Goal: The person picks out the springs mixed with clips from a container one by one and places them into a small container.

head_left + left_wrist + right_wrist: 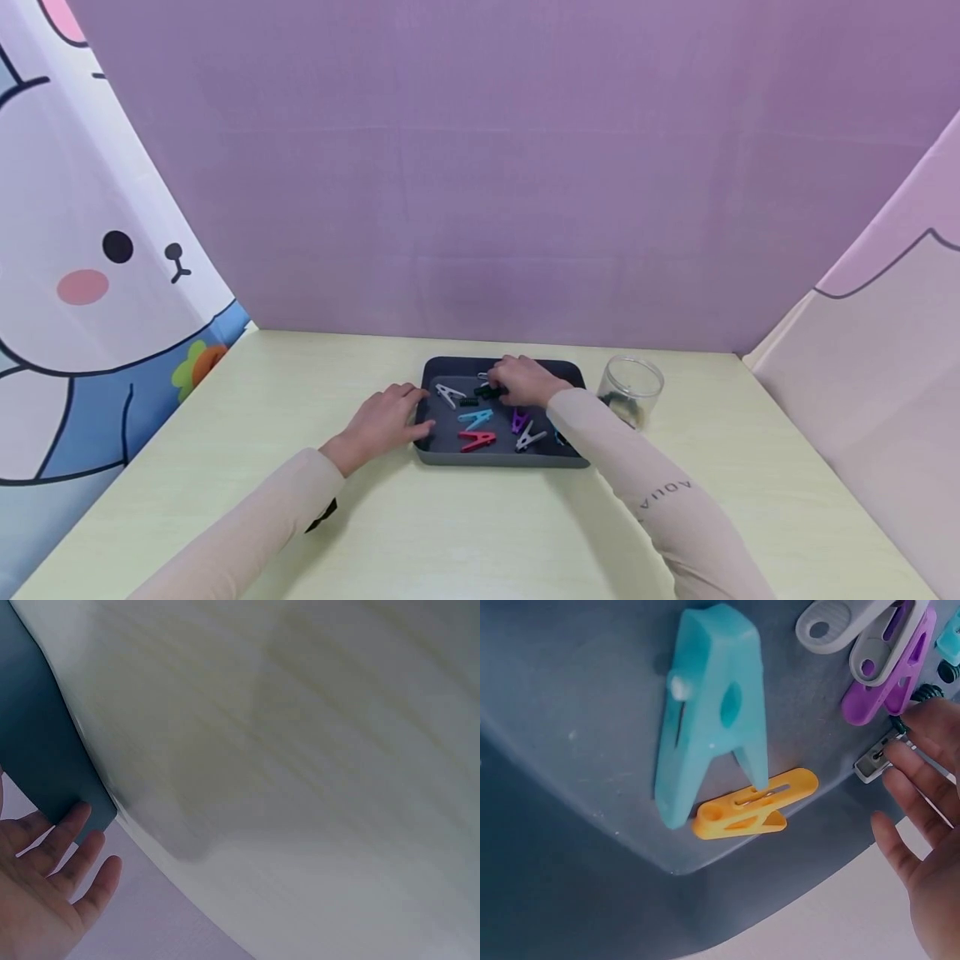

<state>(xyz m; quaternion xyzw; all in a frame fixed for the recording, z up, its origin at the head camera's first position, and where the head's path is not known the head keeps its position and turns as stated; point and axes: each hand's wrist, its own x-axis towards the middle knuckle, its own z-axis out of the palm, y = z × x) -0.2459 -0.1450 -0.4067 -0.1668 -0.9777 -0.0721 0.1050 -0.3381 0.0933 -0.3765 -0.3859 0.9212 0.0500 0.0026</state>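
Observation:
The dark grey tray [502,459] holds clothespins and dark green coils. My left hand [384,421] rests at the tray's left side; in the left wrist view its loosely spread fingers [69,825] touch the outer wall. My right hand [527,382] reaches into the far part of the tray. Its fingertips are at a dark green coil [928,691], but the thumb is hidden, so a pinch cannot be confirmed. Another coil [468,402] lies just nearer. Around them are white [448,395], light blue [476,417], red [477,439] and purple clothespins [519,420].
A clear jar [630,390] with dark contents stands on the pale table [480,533], right of the tray. In the right wrist view a turquoise clothespin [712,712] and a yellow one [754,802] lie near a tray corner. A purple curtain [480,183] hangs behind.

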